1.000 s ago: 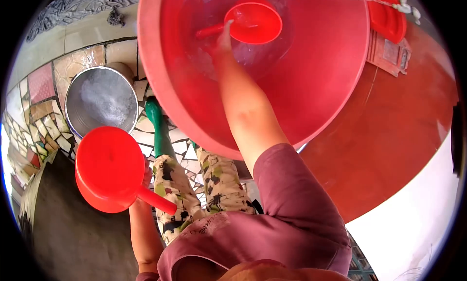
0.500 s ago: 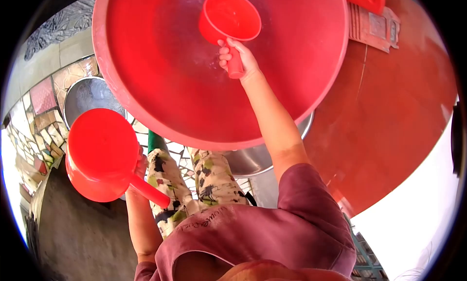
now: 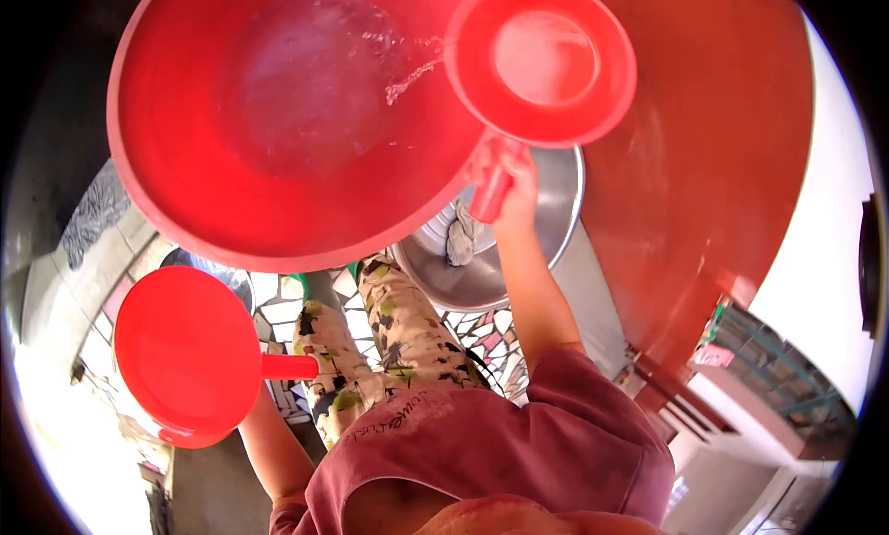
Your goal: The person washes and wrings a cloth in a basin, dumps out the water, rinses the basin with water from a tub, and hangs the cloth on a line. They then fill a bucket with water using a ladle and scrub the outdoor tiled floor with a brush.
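Observation:
My right hand [image 3: 507,169] is closed round the handle of a red plastic dipper [image 3: 544,58], raised by the right rim of a large red tub [image 3: 222,243]. Its inside faces me, with a pale bright patch at the bottom. Splashes of water [image 3: 412,76] hang in the air to its left, over the tub. At the lower left, a second red dipper [image 3: 185,350] is held up, its handle pointing right. My left hand [image 3: 263,410] is behind this dipper and supports it; the fingers are hidden.
A steel basin [image 3: 560,211] with a grey cloth [image 3: 460,235] in it sits below the tub's right side. Another metal basin [image 3: 208,268] is partly hidden at left. Mosaic tiles [image 3: 486,345] cover the floor. A large red-brown surface [image 3: 713,127] fills the right side.
My right hand has lifted its dipper from inside the tub to the right rim, and water now splashes. The left dipper has shifted lower and turned. The view has swung right.

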`<state>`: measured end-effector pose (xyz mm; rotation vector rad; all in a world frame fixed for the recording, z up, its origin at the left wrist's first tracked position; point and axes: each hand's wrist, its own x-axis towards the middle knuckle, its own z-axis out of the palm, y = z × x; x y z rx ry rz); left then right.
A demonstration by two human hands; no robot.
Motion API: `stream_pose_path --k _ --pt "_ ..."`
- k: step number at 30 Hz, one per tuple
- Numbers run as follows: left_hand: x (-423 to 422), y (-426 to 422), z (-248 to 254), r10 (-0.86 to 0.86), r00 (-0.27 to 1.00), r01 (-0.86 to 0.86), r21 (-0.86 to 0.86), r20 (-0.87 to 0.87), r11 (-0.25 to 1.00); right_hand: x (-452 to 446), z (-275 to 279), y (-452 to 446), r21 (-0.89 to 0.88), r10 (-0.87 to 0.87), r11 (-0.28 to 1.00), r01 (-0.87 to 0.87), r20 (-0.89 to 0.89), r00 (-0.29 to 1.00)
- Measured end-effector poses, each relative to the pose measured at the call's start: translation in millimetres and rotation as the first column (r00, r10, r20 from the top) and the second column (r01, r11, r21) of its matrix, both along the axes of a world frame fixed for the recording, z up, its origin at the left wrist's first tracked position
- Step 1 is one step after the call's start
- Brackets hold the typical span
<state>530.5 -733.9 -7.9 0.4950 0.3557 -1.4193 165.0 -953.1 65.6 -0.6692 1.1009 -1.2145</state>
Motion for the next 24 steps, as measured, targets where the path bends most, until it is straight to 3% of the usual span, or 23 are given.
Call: stream_pose_path --k 2,4,6,8,10,12,14,16,17,19,20,22,23,24 --pt "-8 -14 13 -0.05 0.997 0.047 0.048 0.058 0.998 -34 16 21 0.095 -0.215 0.975 0.199 0.212 0.953" --pt "-20 -26 21 -0.102 0.988 0.09 0.109 0.112 0.99 -68 -2 46 0.178 -0.331 0.938 0.297 0.215 0.919" --pt "-34 -43 28 -0.155 0.973 0.125 0.172 0.17 0.977 -111 -65 71 0.448 -0.58 0.715 0.537 -0.048 0.813" --pt "-48 -64 33 -0.205 0.951 0.148 0.243 0.232 0.959 -130 -118 87 0.54 -0.604 0.561 0.628 -0.251 0.756" --pt "-66 -89 41 -0.245 0.927 0.147 0.326 0.284 0.934 -162 -179 114 0.662 -0.567 0.494 0.563 -0.246 0.786" --pt "-89 -115 51 -0.271 0.904 0.124 0.405 0.33 0.906 -183 -222 126 0.748 -0.581 0.486 0.453 -0.111 0.807" --pt "-99 -131 45 -0.29 0.889 0.118 0.435 0.354 0.893 -190 -248 137 0.685 -0.601 0.618 0.386 0.095 0.794" --pt "-85 -123 7 -0.387 0.846 0.245 0.378 0.366 0.893 -164 -198 124 0.691 -0.486 0.423 0.586 -0.372 0.791" --pt "-86 -128 8 -0.376 0.847 0.229 0.381 0.376 0.896 -160 -197 123 0.44 -0.248 0.554 0.707 -0.723 0.644" --pt "-102 -139 10 -0.385 0.839 0.188 0.458 0.386 0.869 -155 -172 117 0.063 -0.27 0.804 0.592 -0.847 0.457" --pt "-106 -145 11 -0.366 0.848 0.171 0.456 0.384 0.874 -116 -103 92 -0.059 -0.418 0.852 0.519 -0.674 0.609" --pt "-113 -153 11 -0.29 0.863 0.08 0.456 0.413 0.886 -49 -13 61 0.039 -0.123 0.984 0.172 -0.547 0.828" --pt "-115 -156 12 -0.302 0.859 0.086 0.465 0.414 0.881 -27 -6 54 0.024 0.121 0.991 -0.134 -0.604 0.788" --pt "-117 -158 14 -0.28 0.87 0.073 0.456 0.406 0.887 -3 -1 43 0.023 0.337 0.902 -0.432 -0.662 0.669"
